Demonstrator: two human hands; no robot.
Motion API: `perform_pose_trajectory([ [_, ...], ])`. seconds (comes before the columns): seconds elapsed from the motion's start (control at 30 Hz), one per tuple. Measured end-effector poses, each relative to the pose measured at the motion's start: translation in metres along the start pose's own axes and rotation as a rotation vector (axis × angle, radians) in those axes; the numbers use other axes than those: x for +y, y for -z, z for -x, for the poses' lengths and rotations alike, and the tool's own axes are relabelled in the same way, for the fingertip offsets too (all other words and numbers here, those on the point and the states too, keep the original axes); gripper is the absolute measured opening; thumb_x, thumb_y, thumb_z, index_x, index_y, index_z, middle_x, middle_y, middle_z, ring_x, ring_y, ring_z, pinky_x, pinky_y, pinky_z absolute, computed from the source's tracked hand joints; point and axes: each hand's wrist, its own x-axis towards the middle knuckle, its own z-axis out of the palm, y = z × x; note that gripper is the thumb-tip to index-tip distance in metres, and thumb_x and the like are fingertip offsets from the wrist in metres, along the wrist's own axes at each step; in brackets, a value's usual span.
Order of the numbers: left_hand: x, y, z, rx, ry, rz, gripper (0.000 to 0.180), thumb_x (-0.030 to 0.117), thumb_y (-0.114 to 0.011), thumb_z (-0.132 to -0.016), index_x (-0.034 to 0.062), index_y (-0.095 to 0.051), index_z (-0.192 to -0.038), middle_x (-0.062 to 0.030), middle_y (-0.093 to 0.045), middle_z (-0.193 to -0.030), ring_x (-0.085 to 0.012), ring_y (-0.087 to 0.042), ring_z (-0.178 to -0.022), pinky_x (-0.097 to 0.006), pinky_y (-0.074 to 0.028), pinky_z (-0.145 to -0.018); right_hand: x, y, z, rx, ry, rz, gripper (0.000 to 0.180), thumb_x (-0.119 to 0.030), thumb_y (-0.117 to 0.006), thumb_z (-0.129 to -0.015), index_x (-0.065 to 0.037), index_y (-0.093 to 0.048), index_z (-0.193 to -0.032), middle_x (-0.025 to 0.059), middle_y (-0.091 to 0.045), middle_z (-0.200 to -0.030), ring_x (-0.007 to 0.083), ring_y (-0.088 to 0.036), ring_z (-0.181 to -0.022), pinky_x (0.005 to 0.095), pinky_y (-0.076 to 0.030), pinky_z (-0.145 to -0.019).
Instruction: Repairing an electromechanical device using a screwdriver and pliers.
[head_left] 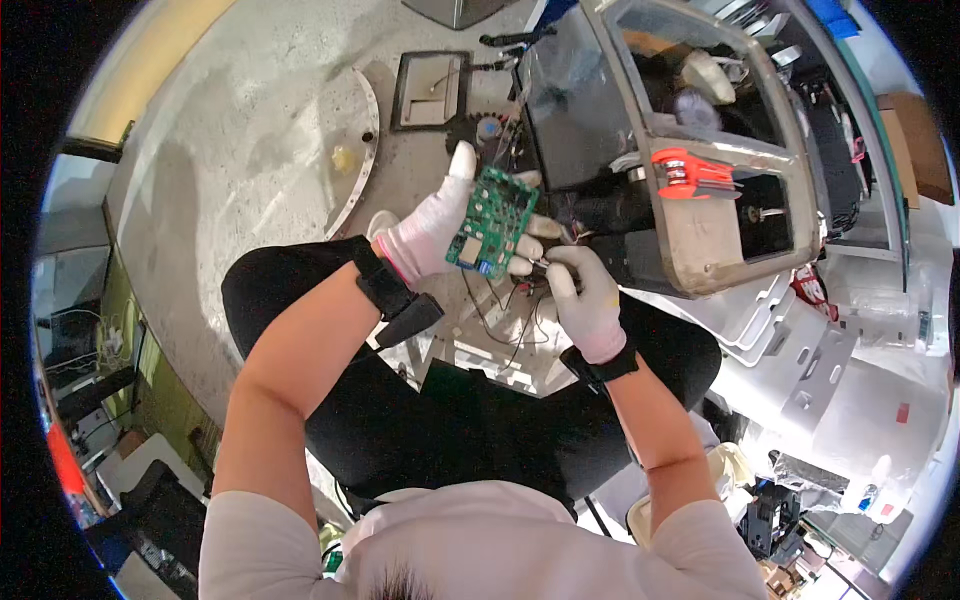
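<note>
A green circuit board [492, 222] rests across my gloved left hand [432, 228], tilted up with its component side showing. The left thumb lies along one edge, and the fingertips come out past the opposite edge. Close to the board's lower right, my gloved right hand [590, 305] has its thumb and index finger pinched together, near the left fingertips. What sits in that pinch is too small to make out. Thin dark wires [510, 340] hang down below the board between both hands.
To the right stands a grey machine housing [680, 265] with a red folding hex key set [692, 175] on its frame. Beyond my left hand lies a dark rectangular frame [432, 90] on the floor. White plastic trays [790, 365] are stacked at right.
</note>
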Motion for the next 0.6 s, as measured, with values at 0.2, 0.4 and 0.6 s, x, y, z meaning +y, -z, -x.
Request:
perform_pose_trajectory([
  [0.2,0.0,-0.045,0.032,0.097,-0.008,-0.219,0.096,0.082,-0.031,-0.074,0.0097,-0.028,-0.137,-0.0252,-0.059,-0.11,-0.032,-0.067,-0.078,-0.045,-0.057,-0.071,-0.067,0.021,0.001,0.223,-0.055,-0.041,0.036,-0.003,-0.063,-0.076,0.0,-0.053,-0.11,0.014,-0.054,-0.106,0.0198,-0.056,-0.083,0.0313,-0.047,-0.075],
  [0.4,-0.009,-0.087,0.058,-0.118,-0.07,-0.487,0.088,0.076,-0.024,-0.083,0.0112,-0.029,-0.142,-0.0071,-0.053,-0.126,-0.0181,-0.062,-0.093,-0.034,-0.055,-0.077,-0.129,0.033,-0.001,0.136,0.061,0.009,0.064,-0.005,-0.069,-0.072,0.0,-0.043,-0.13,0.0146,-0.056,-0.112,0.0246,-0.056,-0.103,0.0335,-0.045,-0.089],
  [0.6,-0.006,-0.096,0.095,-0.049,-0.077,-0.485,0.087,0.072,-0.02,-0.087,0.0039,-0.032,-0.141,-0.0099,-0.048,-0.131,-0.0212,-0.048,-0.12,-0.04,-0.046,-0.094,-0.159,0.022,-0.001,0.335,0.057,0.066,0.045,-0.002,-0.07,-0.073,-0.001,-0.057,-0.117,0.0135,-0.059,-0.1,0.0254,-0.06,-0.092,0.0324,-0.048,-0.082],
])
